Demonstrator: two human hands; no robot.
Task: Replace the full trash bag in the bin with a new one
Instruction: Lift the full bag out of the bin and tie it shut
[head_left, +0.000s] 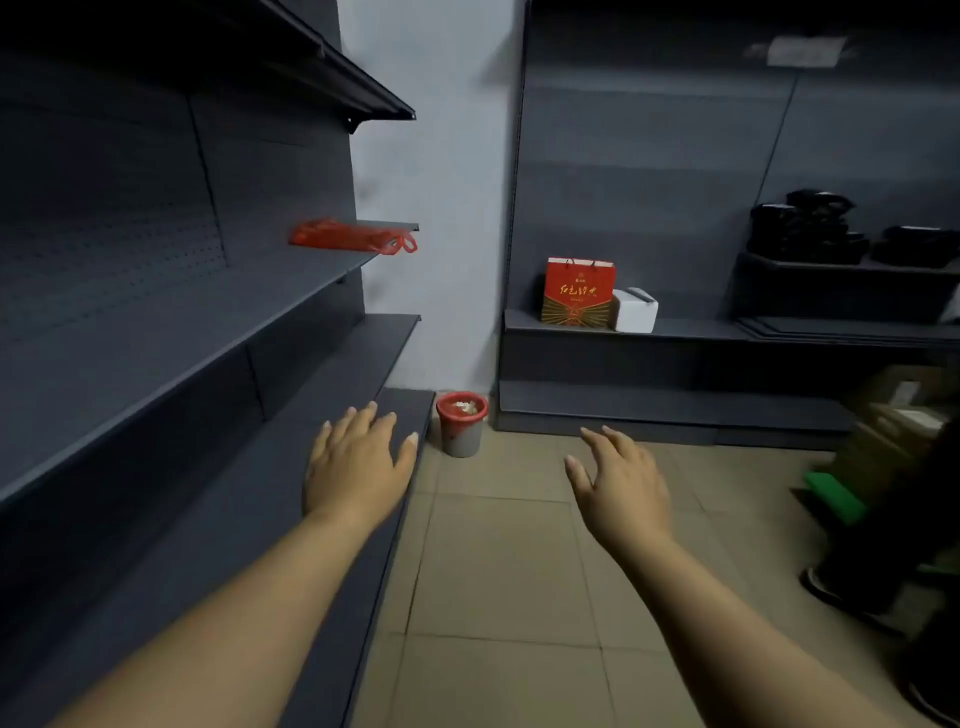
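Standing on tiled floor (498, 561) | left hand (358, 467) spread | right hand (623, 488) spread | bin (461, 423) by shelving (156, 322)

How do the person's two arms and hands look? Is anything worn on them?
Both forearms are bare up to the picture's lower edge: no sleeve shows. The left hand and the right hand wear no gloves, and I see no ring, watch or bracelet. The fingernails are short and unpainted.
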